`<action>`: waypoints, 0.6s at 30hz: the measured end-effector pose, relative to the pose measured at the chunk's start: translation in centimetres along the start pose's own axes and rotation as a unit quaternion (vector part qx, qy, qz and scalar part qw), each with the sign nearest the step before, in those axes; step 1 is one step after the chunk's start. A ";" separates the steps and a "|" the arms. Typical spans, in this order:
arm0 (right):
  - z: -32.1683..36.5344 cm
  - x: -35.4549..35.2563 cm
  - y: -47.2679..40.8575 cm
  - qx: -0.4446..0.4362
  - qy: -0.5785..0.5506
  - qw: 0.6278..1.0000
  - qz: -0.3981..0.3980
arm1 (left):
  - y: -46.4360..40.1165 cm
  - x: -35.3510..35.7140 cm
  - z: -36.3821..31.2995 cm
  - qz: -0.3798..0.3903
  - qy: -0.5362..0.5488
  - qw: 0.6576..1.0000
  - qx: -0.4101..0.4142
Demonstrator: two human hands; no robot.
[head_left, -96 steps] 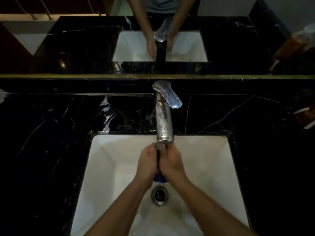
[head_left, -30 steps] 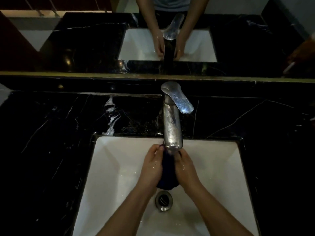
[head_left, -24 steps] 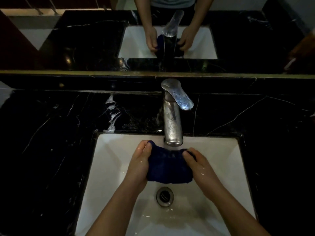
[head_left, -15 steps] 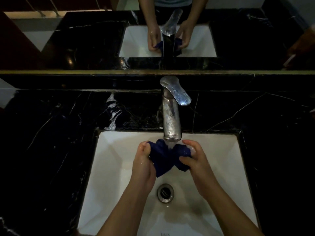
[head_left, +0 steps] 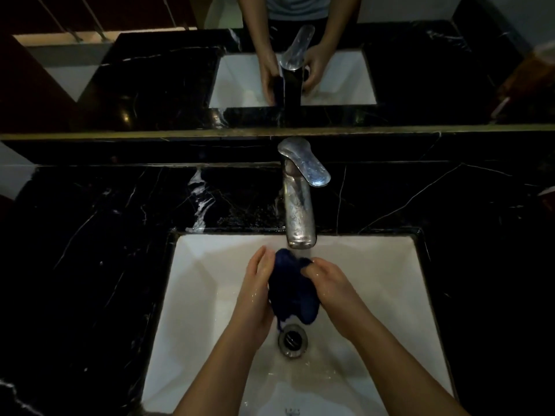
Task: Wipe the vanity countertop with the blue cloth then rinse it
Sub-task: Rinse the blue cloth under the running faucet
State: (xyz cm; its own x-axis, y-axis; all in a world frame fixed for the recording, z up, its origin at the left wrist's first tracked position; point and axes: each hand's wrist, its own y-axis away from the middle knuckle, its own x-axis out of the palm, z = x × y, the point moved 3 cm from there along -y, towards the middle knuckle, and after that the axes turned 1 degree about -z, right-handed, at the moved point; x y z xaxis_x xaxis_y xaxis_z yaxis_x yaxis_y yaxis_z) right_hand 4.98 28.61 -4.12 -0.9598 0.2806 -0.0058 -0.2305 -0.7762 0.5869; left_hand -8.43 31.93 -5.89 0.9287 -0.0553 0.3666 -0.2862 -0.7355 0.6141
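The left hand (head_left: 255,291) presses its palm and curled fingers against the 9 o'clock side of the blue cloth (head_left: 292,288). The right hand (head_left: 332,291) grips the cloth from the 3 o'clock side, fingertips pinching the upper fold. The cloth is bunched between both hands, held above the drain (head_left: 292,339), with its top edge directly under the faucet spout (head_left: 301,223). A thin stream of water falls from the spout onto the cloth. Both hands are wet.

The hands sit inside the white rectangular basin (head_left: 210,295), near its 12 o'clock wall. The basin floor shows water at 6 o'clock of the drain. A small mark on the basin at 6 o'clock is too blurred to read. No other writing is legible.

The faucet lever (head_left: 309,166) points toward 4 o'clock. The black marble countertop (head_left: 90,250) with white veining surrounds the basin at 9, 12 and 3 o'clock; open surface extends widely at 9 and 3 o'clock. A mirror (head_left: 150,76) stands at 12 o'clock behind a raised ledge, reflecting hands, faucet and basin.
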 end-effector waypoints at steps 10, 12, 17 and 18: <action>-1.0 -4.8 -0.1 -0.042 0.095 0.993 -0.055 | -0.9 -2.8 -1.1 -0.065 -0.074 0.995 -0.027; -0.8 -5.0 -0.3 -0.099 0.244 0.964 -0.035 | -0.8 -1.8 -3.4 -0.052 -0.138 0.983 0.109; 0.7 -1.3 -0.3 -0.049 0.078 0.966 0.241 | -0.5 0.4 -4.3 0.053 -0.187 0.979 0.054; 0.9 -0.9 -0.2 -0.039 0.055 0.964 0.259 | -0.7 0.4 -4.8 0.062 -0.163 0.984 0.037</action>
State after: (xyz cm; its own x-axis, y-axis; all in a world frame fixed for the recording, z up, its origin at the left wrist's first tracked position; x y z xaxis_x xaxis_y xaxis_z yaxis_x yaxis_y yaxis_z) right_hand 6.06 29.04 -3.53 -0.9593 -0.2138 0.1845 0.2773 -0.8369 0.4720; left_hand -8.97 35.70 -2.77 0.9173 -0.3525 0.1855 -0.3959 -0.7558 0.5216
